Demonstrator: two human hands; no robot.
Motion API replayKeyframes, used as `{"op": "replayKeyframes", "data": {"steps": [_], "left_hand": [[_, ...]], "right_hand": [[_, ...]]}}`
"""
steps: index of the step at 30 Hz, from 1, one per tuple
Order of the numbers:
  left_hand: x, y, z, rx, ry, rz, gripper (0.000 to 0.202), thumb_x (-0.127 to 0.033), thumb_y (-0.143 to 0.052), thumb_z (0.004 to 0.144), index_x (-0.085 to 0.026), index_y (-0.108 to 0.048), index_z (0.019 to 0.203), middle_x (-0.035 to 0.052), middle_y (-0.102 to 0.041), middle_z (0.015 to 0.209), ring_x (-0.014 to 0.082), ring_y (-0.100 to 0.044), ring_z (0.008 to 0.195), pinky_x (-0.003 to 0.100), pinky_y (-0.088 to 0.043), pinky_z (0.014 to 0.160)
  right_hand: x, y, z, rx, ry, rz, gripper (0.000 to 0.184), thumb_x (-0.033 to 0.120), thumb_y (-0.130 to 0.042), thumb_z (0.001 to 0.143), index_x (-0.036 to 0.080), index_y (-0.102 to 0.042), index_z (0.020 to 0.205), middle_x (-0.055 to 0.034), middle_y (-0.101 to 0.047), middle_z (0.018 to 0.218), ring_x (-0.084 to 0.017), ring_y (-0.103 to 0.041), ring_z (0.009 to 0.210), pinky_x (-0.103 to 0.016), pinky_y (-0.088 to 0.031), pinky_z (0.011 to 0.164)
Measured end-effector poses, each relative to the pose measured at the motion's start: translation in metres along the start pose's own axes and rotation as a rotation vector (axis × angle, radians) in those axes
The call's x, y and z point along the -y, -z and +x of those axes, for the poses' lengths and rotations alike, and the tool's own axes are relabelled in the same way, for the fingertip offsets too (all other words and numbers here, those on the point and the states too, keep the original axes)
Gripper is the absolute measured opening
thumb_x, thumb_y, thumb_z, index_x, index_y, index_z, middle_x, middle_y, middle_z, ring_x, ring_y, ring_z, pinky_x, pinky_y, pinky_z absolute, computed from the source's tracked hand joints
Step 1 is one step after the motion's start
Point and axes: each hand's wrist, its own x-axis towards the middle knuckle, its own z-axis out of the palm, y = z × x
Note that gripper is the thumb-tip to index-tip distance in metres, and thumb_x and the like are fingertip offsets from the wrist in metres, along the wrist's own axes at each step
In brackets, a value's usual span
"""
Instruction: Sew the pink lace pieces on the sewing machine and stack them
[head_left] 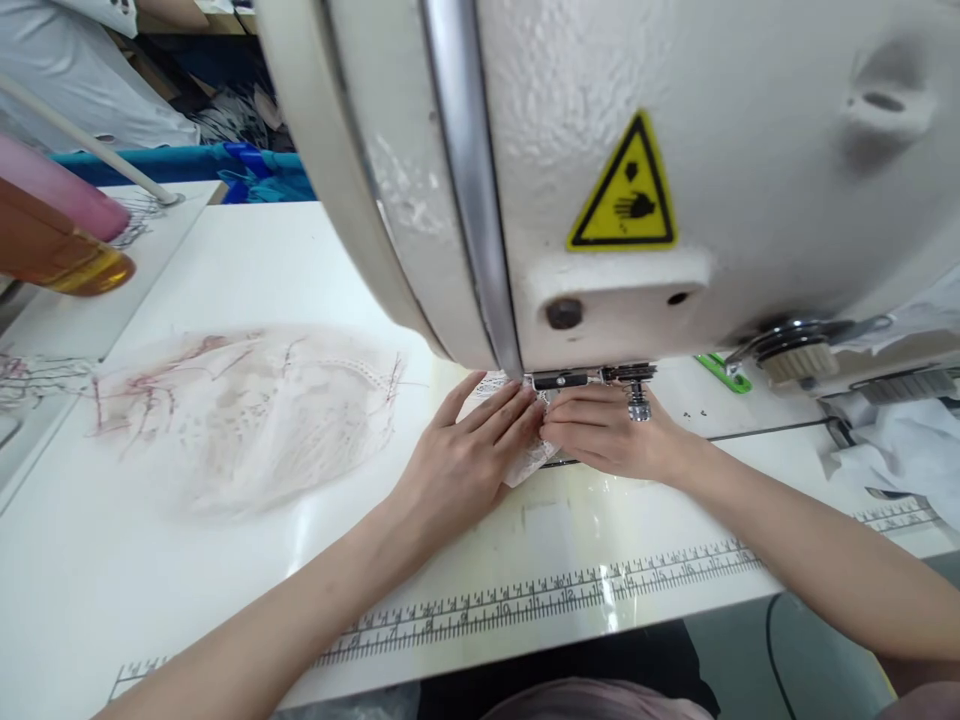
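Note:
A small piece of white lace fabric point(534, 462) lies under the head of the sewing machine point(660, 60), partly covered by both hands. My left hand point(472, 445) rests flat on it, fingers stretched out toward the presser area. From the other side my right hand point(607, 430) has its fingers closed at the lace's edge, the fingertips almost meeting my left fingers. A metal fitting with a knurled screw point(638, 398) stands just in front of my right fingers. The needle itself is hidden.
A blurred, sheer whitish piece with reddish threads point(255, 420) lies on the table at left. Thread cones point(67, 240) stand beyond it. A green thread snipper point(724, 372) lies behind my right hand. A printed ruler point(525, 600) follows the front edge. White cloth point(900, 460) is at right.

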Motion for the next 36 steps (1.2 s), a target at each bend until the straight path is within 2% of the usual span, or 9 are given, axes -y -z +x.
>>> {"op": "replayKeyframes", "data": {"steps": [6, 10, 23, 30, 36], "left_hand": [[0.0, -0.001, 0.0, -0.003, 0.01, -0.001, 0.04, -0.014, -0.044, 0.091, -0.012, -0.053, 0.13, 0.0116, -0.061, 0.129, 0.0258, -0.057, 0.121, 0.052, -0.032, 0.112], [0.0, -0.001, 0.0, 0.022, 0.022, 0.0, 0.041, -0.015, -0.044, 0.091, -0.013, -0.052, 0.131, 0.012, -0.059, 0.131, 0.0268, -0.057, 0.121, 0.055, -0.033, 0.11], [-0.001, -0.003, 0.001, 0.037, 0.055, -0.002, 0.044, -0.015, -0.046, 0.087, -0.013, -0.052, 0.13, 0.0139, -0.058, 0.132, 0.0302, -0.058, 0.12, 0.059, -0.036, 0.106], [-0.002, -0.006, 0.003, 0.028, 0.066, 0.018, 0.039, -0.018, -0.045, 0.091, -0.011, -0.055, 0.128, 0.0151, -0.058, 0.131, 0.0314, -0.057, 0.12, 0.059, -0.036, 0.106], [-0.003, -0.007, 0.003, 0.04, 0.082, 0.043, 0.04, -0.018, -0.046, 0.09, -0.01, -0.054, 0.129, 0.0157, -0.059, 0.131, 0.0321, -0.054, 0.123, 0.06, -0.036, 0.107]], "right_hand": [[-0.002, -0.005, -0.001, -0.049, -0.009, -0.001, 0.025, 0.004, -0.048, 0.087, 0.022, -0.065, 0.085, 0.0026, -0.067, 0.084, -0.01, -0.06, 0.081, -0.024, -0.049, 0.07], [-0.003, -0.008, -0.003, -0.063, -0.017, 0.025, 0.022, 0.006, -0.05, 0.087, 0.023, -0.064, 0.09, 0.0021, -0.068, 0.089, -0.011, -0.061, 0.086, -0.026, -0.049, 0.075], [-0.002, 0.009, 0.005, 0.041, -0.095, -0.028, 0.031, 0.002, -0.041, 0.087, 0.022, -0.065, 0.083, -0.0011, -0.067, 0.092, -0.012, -0.059, 0.086, -0.027, -0.048, 0.075], [-0.004, 0.009, 0.001, -0.026, -0.062, -0.158, 0.029, 0.011, -0.04, 0.094, 0.024, -0.066, 0.09, 0.0025, -0.069, 0.087, -0.01, -0.06, 0.077, -0.026, -0.044, 0.065], [-0.003, 0.01, -0.001, 0.03, -0.099, -0.209, 0.021, 0.022, -0.046, 0.094, 0.024, -0.066, 0.095, 0.0032, -0.07, 0.105, -0.012, -0.063, 0.082, -0.027, -0.042, 0.062]]}}
